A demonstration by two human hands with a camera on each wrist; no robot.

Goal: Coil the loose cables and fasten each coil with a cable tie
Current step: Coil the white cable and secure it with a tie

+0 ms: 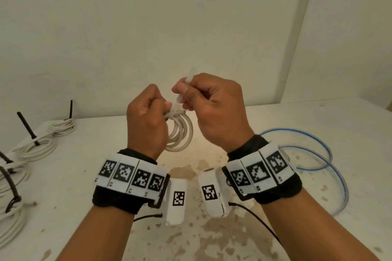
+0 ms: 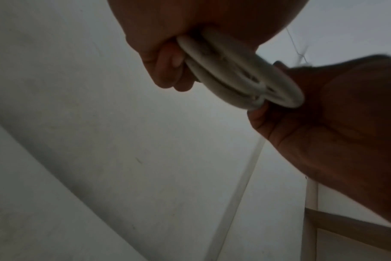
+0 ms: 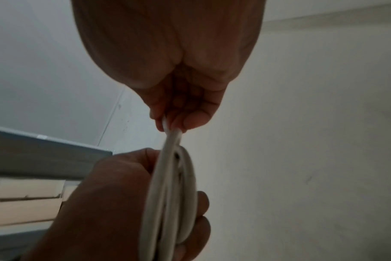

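Far left of grips, tied coils (image 1: 42, 146) parked on table (image 1: 286, 116). Left hand (image 1: 146, 123) clamps white coil (image 1: 180, 135) in air, steadying loops. Right hand (image 1: 214, 108) pinches white cable tie (image 1: 180, 99), likely cinching. Blue-striped cable (image 1: 314, 167) loose at right, waiting.

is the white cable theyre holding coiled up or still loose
Coiled. The white cable hangs in several stacked loops from the left hand, while the right hand pinches a white cable tie at the top of the loops.

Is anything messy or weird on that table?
Yes. The table has brown blotchy stains in front, like worn or chipped paint. A blue-striped cable lies loose on the right, not coiled or tied.
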